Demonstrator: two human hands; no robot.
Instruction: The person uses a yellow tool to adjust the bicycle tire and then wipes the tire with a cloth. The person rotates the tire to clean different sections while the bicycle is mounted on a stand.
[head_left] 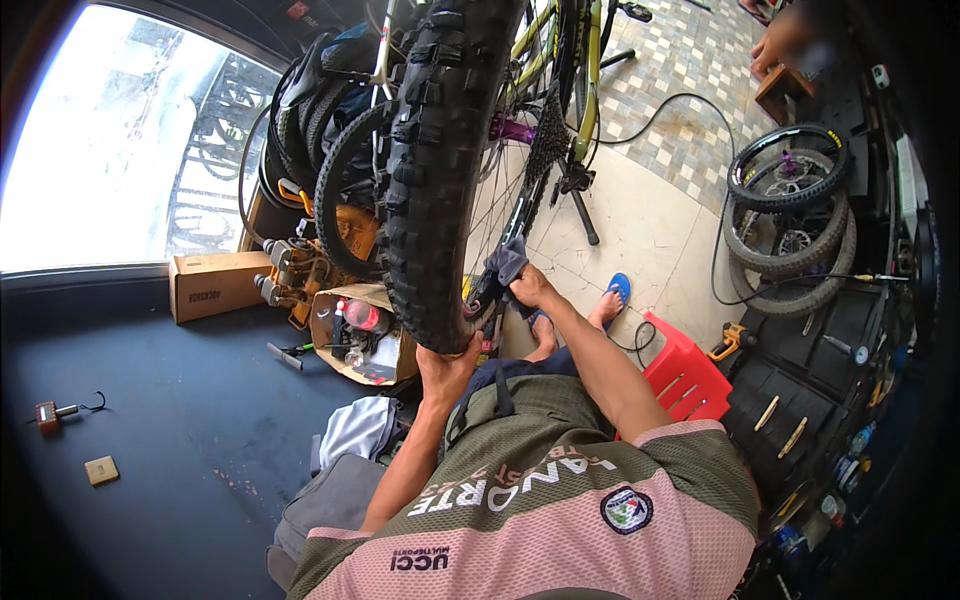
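Head view: we brace the knobby tyre, rising toward twelve o'clock, with our left hand gripping its lower tread, so our right hand can press a dark rag against the rim.

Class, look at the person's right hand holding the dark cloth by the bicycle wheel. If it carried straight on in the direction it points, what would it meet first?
The right hand points up and left, pressing a dark cloth toward the knobby tyre. Going straight on, it would probably meet the wheel's rim and spokes just inside the tyre first, though depth is hard to judge.
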